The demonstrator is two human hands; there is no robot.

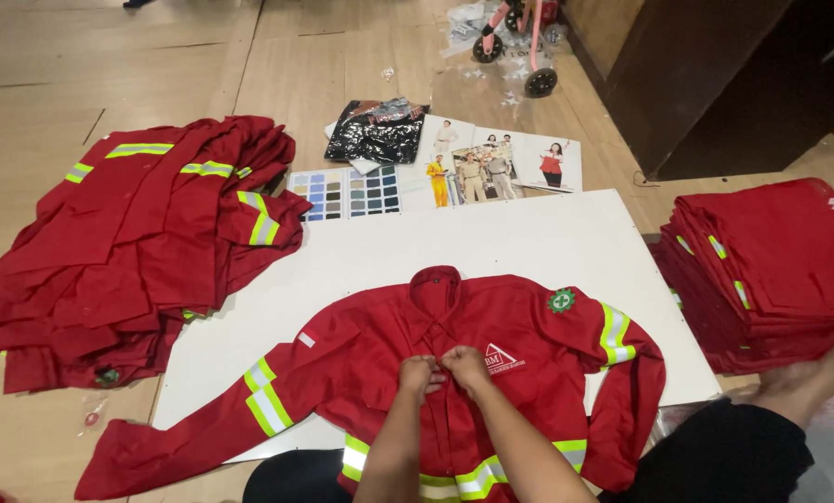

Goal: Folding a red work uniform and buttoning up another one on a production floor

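Your left hand (pixel 419 373) and right hand (pixel 464 364) meet at the chest of the red shirt (pixel 379 373), fingertips pinching its front placket. The shirt lies spread on the white board (pixel 528 242). A loose heap of shirts (pixel 128 242) lies left, a folded stack (pixel 771 270) right, colour charts (pixel 347 193) beyond.
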